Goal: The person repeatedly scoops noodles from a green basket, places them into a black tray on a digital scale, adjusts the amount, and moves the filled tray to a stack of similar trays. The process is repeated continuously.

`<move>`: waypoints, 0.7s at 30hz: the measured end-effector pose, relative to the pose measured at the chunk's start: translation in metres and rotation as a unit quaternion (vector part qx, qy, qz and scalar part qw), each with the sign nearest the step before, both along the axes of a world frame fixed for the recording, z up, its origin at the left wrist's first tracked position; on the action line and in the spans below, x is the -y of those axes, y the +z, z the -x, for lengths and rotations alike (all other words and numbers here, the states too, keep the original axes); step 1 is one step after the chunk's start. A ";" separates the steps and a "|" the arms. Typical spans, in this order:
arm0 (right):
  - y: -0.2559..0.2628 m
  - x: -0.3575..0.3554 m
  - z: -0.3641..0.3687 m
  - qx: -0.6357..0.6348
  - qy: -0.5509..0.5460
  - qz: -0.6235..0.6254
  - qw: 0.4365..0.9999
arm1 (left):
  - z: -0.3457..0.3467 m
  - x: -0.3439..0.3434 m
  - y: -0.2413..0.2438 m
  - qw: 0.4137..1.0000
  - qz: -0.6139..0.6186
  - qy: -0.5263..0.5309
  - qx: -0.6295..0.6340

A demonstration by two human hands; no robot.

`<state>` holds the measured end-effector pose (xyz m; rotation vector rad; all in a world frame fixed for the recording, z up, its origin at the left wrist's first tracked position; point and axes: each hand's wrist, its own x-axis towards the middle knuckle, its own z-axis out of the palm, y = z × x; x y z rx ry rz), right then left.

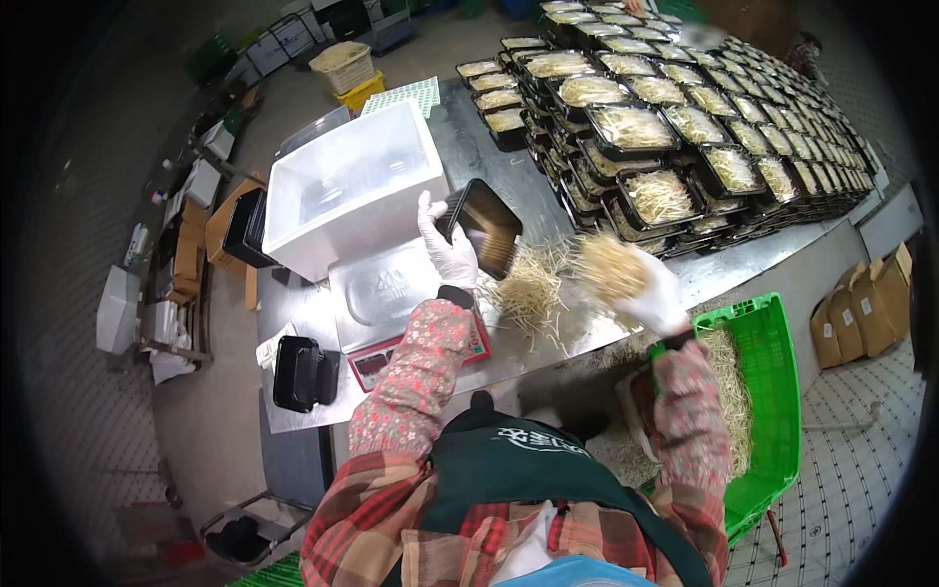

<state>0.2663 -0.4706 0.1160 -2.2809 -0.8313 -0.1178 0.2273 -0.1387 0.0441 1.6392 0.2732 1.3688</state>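
My left hand [449, 246], in a white glove, grips the near left edge of a black plastic tray [490, 229], tilted and with nothing in it, beside the scale. A blurred clump of bean sprouts [603, 268] is in my right hand [656, 293], also gloved, above the steel table's front edge. Between the two hands lies a loose heap of bean sprouts [530, 286]. The digital scale [385, 293] with a steel pan is partly under my left forearm. Many filled black trays [660, 197] are stacked at the right.
A white foam box [352, 198] stands behind the scale on the steel table [506, 172]. Empty black trays [295, 373] sit at the table's left corner. A green crate [785, 411] of sprouts is by my right arm. Cardboard boxes [869, 308] stand at the far right.
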 end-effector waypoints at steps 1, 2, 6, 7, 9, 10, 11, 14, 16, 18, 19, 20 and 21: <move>0.014 -0.039 0.002 0.056 0.010 0.044 0.997 | 0.017 -0.003 0.027 0.994 -0.093 0.017 -0.048; 0.020 -0.074 -0.003 0.076 0.025 0.099 0.992 | 0.027 -0.004 0.049 0.976 -0.188 0.040 -0.101; 0.024 -0.201 0.000 0.174 0.081 0.212 0.958 | 0.061 -0.008 0.066 0.896 -0.320 0.009 -0.309; 0.025 -0.229 0.002 0.178 0.104 0.246 0.947 | 0.070 -0.016 0.058 0.896 -0.286 -0.035 -0.337; 0.027 -0.275 0.016 0.202 0.168 0.208 0.942 | 0.087 -0.043 0.027 0.946 -0.170 -0.058 -0.270; 0.031 -0.291 0.026 0.191 0.194 0.183 0.945 | 0.098 -0.056 0.021 0.964 -0.084 -0.088 -0.238; 0.026 -0.306 0.029 0.186 0.222 0.172 0.942 | 0.107 -0.067 0.013 0.972 -0.027 -0.108 -0.205; 0.001 -0.349 0.043 0.212 0.293 0.221 0.906 | 0.135 -0.101 -0.031 0.964 0.117 -0.176 -0.162; -0.021 -0.361 0.043 0.165 0.321 0.245 0.900 | 0.147 -0.121 -0.040 0.951 -0.010 -0.048 -0.305; -0.050 -0.370 0.047 0.164 0.331 0.253 0.894 | 0.150 -0.137 -0.036 0.919 -0.214 0.075 -0.323; -0.064 -0.373 0.051 0.173 0.331 0.189 0.908 | 0.149 -0.137 -0.022 0.921 -0.249 0.054 -0.294; -0.077 -0.379 0.050 0.154 0.330 0.208 0.908 | 0.145 -0.137 -0.021 0.904 -0.257 0.019 -0.340; -0.076 -0.386 0.056 0.135 0.333 0.225 0.906 | 0.145 -0.138 -0.021 0.884 -0.263 -0.012 -0.387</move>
